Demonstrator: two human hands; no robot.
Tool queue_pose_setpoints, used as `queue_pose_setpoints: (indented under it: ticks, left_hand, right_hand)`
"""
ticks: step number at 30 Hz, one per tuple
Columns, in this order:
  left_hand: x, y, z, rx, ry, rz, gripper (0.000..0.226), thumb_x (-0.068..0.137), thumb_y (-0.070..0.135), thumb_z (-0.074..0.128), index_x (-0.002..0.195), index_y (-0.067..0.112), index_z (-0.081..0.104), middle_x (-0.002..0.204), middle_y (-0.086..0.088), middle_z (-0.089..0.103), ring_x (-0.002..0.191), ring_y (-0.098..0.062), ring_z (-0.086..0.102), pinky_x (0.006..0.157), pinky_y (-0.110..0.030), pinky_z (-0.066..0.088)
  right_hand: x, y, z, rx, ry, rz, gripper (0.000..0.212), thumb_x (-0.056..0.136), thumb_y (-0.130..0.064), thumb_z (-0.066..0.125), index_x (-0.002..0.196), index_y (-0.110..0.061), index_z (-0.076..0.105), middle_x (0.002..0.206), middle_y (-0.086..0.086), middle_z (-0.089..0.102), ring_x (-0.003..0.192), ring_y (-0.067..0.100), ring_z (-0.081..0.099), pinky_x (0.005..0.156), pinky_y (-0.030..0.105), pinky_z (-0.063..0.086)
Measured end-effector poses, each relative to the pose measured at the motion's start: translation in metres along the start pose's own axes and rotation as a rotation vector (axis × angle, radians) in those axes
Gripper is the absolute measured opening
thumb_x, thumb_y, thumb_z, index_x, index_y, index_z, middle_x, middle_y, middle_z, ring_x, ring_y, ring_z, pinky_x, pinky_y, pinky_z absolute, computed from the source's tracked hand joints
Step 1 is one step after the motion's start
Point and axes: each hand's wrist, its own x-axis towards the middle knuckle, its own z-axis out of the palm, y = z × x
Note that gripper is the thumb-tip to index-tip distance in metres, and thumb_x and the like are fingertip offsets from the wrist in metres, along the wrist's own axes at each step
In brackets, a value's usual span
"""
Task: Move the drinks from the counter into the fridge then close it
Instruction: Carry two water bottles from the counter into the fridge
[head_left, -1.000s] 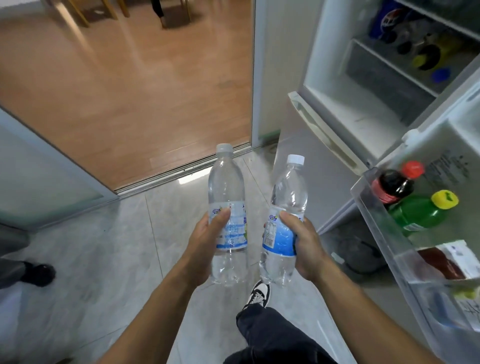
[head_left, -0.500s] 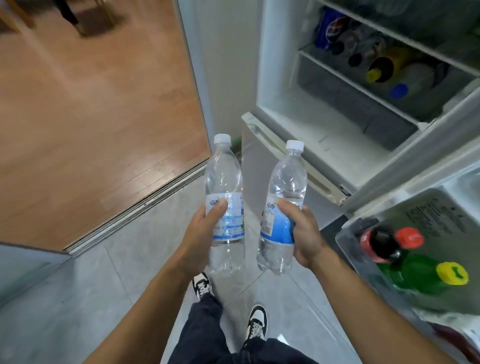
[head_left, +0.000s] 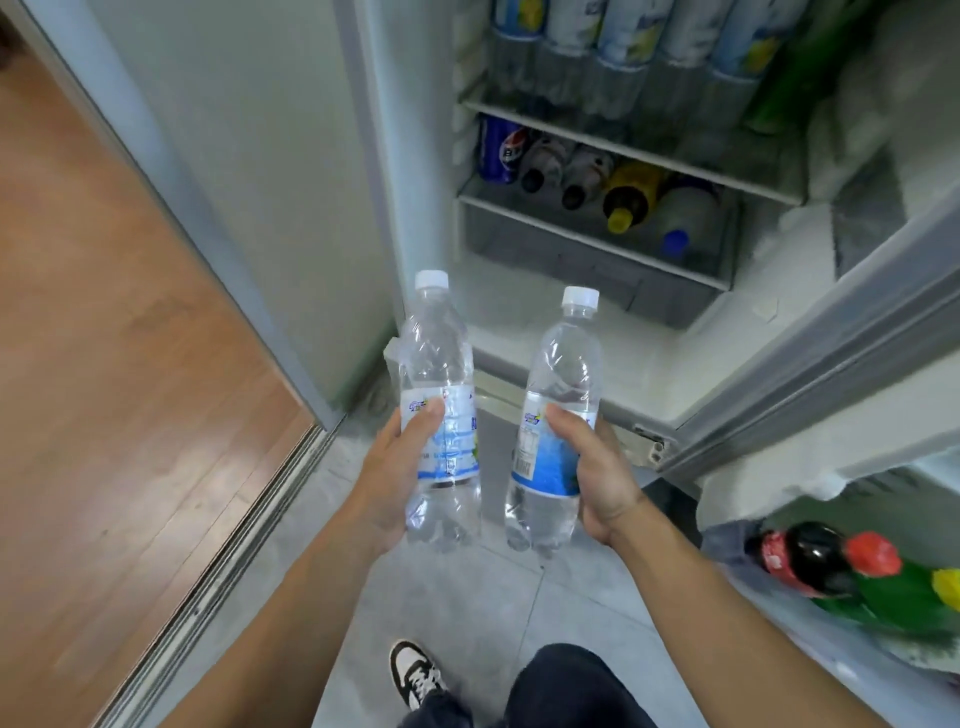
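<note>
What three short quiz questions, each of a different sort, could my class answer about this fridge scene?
1. True or false: the white fridge stands open.
2. What does each hand hold?
3. Which cap lies in the door rack? A red, B purple.

Key:
1. True.
2. The left hand grips one clear plastic water bottle with a white cap; the right hand grips a second like it.
3. A, on the dark cola bottle.
</note>
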Motion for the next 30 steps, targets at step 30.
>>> queue_pose_setpoints:
  ticks: [30]
  left_hand:
    - [0.227, 0.251, 0.163, 0.299, 0.015, 0.821, 0.033, 0.087, 0.023, 0.073, 0.115, 0.022, 0.056, 0.107, 0.001, 0.069, 0.090, -0.016, 0.068, 0.070, -0.030, 0.056]
  right_hand:
    - [0.166, -0.247, 0.000, -0.070, 0.541, -0.809, 0.034, 0.086, -0.027, 0.076, 0.116, -0.022, 0.061, 0.103, -0.012, 0.072, 0.095, 0.004, 0.069, 0.079, 0.020, 0.055]
